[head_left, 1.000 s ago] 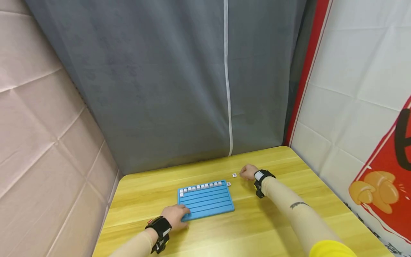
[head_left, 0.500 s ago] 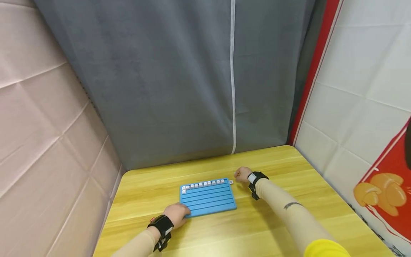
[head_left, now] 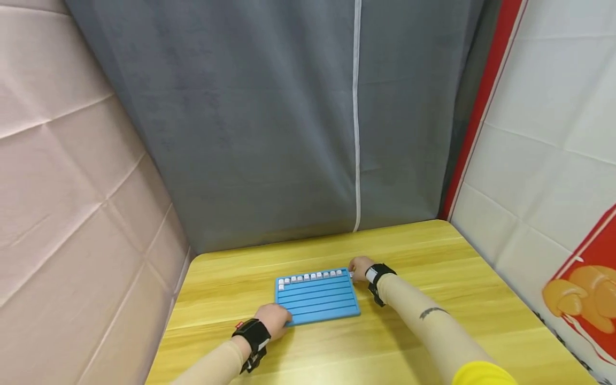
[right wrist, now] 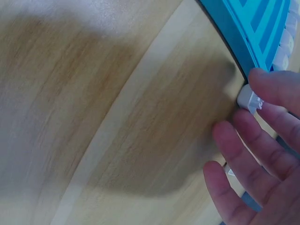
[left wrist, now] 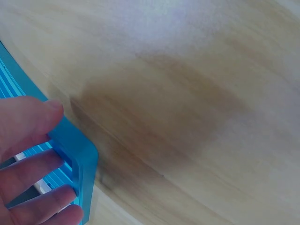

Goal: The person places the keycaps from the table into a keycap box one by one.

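Note:
A blue ridged tray (head_left: 317, 309) lies on the table, with several white keycaps (head_left: 313, 276) along its far row and one below at the left. My left hand (head_left: 273, 320) holds the tray's near left corner; in the left wrist view its thumb (left wrist: 33, 119) lies over the rim and the fingers spread across the corner. At the far right corner, my right hand (head_left: 360, 267) pinches a loose white keycap (right wrist: 244, 96) between thumb and index finger, just outside the rim. Another small white piece (right wrist: 229, 169) shows behind the other fingers, mostly hidden.
The yellow wood-grain table (head_left: 231, 278) ends at a grey curtain (head_left: 269, 160) behind. A pale cloth wall (head_left: 86, 214) stands at left, and a white panel with a red print (head_left: 592, 289) at right.
My right hand has moved left and nearer, from the loose keycap beyond the tray to the tray's far right corner. The left hand stays on the near left corner.

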Available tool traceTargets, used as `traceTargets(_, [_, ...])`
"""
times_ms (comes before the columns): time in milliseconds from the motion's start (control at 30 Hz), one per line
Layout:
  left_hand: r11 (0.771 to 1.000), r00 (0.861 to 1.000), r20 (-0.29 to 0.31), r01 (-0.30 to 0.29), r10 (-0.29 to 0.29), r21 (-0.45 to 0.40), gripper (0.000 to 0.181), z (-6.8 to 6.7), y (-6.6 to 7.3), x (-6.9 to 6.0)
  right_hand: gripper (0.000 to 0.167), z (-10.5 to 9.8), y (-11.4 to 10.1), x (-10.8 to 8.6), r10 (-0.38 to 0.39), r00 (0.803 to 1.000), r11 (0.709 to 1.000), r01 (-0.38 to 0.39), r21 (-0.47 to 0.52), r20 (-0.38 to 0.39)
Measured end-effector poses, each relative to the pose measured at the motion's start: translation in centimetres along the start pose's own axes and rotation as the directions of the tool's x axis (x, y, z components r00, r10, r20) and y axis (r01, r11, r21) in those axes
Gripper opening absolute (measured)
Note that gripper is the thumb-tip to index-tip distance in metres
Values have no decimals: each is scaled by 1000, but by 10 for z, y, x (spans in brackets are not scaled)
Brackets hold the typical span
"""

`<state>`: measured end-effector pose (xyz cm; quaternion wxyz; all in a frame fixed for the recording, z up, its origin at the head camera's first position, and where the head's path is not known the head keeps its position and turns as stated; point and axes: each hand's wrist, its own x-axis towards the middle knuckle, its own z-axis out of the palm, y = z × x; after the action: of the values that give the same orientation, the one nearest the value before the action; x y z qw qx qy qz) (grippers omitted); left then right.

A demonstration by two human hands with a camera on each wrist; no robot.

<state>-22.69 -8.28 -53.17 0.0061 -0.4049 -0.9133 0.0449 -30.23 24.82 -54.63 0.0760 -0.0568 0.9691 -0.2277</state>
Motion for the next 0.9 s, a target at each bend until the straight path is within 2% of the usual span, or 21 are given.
traceTargets(200, [1000,1000,28,4,-3,-24,7,4,3,4,20,3,6,-5,14,1000,998,-15,-55,-12])
traceTargets(533, [1000,1000,20,-10,10,-16,6,6,2,13,9,2,6,-15,0,998,994,-6,-109,-57])
traceTargets(767, [999,998,57,12,-9,-44,9,0,-4,15,5,-9,6,-13,28,999,994,-31,-103,-34])
traceTargets(900, [998,997,71,9,-5,-57,10,-3,-11,17,7,-17,4,-10,4,999,998,-7,-70,-35])
